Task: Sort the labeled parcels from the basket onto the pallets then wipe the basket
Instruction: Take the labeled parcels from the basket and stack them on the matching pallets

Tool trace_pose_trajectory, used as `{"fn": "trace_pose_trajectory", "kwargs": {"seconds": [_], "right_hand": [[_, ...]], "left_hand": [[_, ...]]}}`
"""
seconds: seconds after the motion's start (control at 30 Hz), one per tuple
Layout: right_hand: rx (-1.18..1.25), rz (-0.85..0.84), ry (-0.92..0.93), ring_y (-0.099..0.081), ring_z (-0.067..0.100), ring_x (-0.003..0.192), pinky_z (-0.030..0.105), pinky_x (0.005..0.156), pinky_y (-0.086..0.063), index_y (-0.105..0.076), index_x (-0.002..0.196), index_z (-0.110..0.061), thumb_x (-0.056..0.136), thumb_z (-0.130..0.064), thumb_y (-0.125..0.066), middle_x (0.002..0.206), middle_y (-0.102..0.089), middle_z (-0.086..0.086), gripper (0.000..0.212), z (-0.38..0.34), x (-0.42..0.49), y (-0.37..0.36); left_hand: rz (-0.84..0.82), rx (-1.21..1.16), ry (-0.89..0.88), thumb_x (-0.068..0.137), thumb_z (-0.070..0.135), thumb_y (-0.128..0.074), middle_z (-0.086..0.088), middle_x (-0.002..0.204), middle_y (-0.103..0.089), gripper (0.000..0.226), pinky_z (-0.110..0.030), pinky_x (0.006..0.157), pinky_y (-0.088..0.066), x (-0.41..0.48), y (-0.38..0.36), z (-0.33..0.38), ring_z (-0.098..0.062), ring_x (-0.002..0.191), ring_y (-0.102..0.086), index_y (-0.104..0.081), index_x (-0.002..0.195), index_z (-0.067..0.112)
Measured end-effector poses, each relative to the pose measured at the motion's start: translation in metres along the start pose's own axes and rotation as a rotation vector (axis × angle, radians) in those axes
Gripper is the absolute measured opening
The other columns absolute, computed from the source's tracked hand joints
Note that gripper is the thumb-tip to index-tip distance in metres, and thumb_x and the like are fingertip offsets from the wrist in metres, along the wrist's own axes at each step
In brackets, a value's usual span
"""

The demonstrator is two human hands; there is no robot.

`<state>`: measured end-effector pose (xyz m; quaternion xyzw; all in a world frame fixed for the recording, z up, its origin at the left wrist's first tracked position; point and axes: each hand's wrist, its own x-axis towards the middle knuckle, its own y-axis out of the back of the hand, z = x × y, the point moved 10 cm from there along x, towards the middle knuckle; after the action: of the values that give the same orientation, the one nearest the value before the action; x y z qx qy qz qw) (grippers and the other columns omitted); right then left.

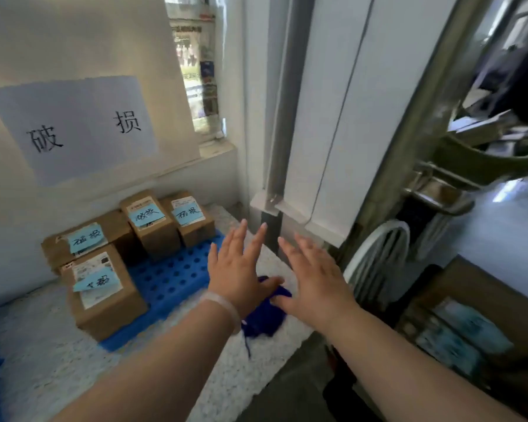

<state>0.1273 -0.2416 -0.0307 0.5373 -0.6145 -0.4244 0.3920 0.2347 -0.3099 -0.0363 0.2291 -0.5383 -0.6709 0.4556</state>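
While four parcels [153,226] sit labelled on the pallet [171,278], left hand [238,269] and right hand [314,275] hover spread and empty over a blue cloth [265,318], so sorting looks near done and wiping the unseen basket remains

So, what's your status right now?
Left hand and right hand open, holding nothing. Four labeled parcels on blue pallet. Dark blue cloth below both hands. Basket out of view.

We see a small parcel-sorting corner of a storeroom. Brown cardboard parcels [153,236] with shipping labels and blue handwritten notes stand on a blue plastic pallet [171,278]. It lies on a speckled floor [43,354], under a paper sign [73,126] on the wall, handwritten 破损.
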Motion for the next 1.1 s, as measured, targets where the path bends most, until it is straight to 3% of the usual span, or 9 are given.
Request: {"fn": "trace_pose_trajectory", "kwargs": {"seconds": [0.1,0.27,0.5,0.77,1.1], "right_hand": [[-0.027,0.063,-0.082,0.013,0.014,0.150,0.034,0.118,0.007,0.005,0.154,-0.040,0.086,-0.057,-0.063,0.164,0.011,-0.007,0.098,0.063,-0.045,0.040],[-0.032,0.127,-0.264,0.013,0.016,0.150,0.038,0.120,0.002,0.006,0.154,-0.039,0.086,-0.055,-0.063,0.164,0.013,-0.007,0.098,0.164,-0.119,0.079],[0.040,0.120,-0.466,0.007,0.015,0.151,0.036,0.120,-0.002,0.000,0.155,-0.039,0.085,-0.056,-0.064,0.164,0.008,-0.008,0.097,0.274,-0.214,0.094],[0.048,0.090,-0.671,0.003,0.018,0.151,0.039,0.120,-0.004,0.004,0.155,-0.038,0.084,-0.058,-0.065,0.165,0.006,-0.004,0.102,0.371,-0.253,0.093],[0.012,-0.027,-0.787,0.014,0.023,0.150,0.043,0.122,0.001,0.014,0.153,-0.037,0.083,-0.057,-0.066,0.163,0.018,0.002,0.109,0.435,-0.208,0.063]], "left_hand": [[0.019,-0.032,-0.178,0.082,0.066,-0.057,0.004,0.164,0.006,0.096,-0.049,0.120,-0.001,0.003,-0.010,0.093,-0.020,0.151,0.000,0.006,0.151,0.046],[-0.016,-0.106,-0.390,0.085,0.062,-0.055,0.006,0.164,0.006,0.091,-0.043,0.120,0.002,-0.011,-0.045,0.226,-0.018,0.151,0.003,0.005,0.151,0.047],[-0.201,-0.147,-0.435,0.084,0.061,-0.059,0.004,0.164,0.002,0.094,-0.042,0.122,-0.009,-0.031,-0.117,0.333,-0.019,0.150,-0.005,0.006,0.151,0.047],[-0.411,-0.108,-0.374,0.086,0.062,-0.058,0.005,0.164,0.004,0.095,-0.046,0.121,-0.017,-0.035,-0.174,0.374,-0.021,0.150,-0.006,0.008,0.152,0.044],[-0.662,-0.135,-0.317,0.088,0.055,-0.060,-0.001,0.164,0.005,0.095,-0.044,0.119,-0.019,0.029,-0.240,0.377,-0.029,0.150,-0.007,0.008,0.153,0.040]]}}
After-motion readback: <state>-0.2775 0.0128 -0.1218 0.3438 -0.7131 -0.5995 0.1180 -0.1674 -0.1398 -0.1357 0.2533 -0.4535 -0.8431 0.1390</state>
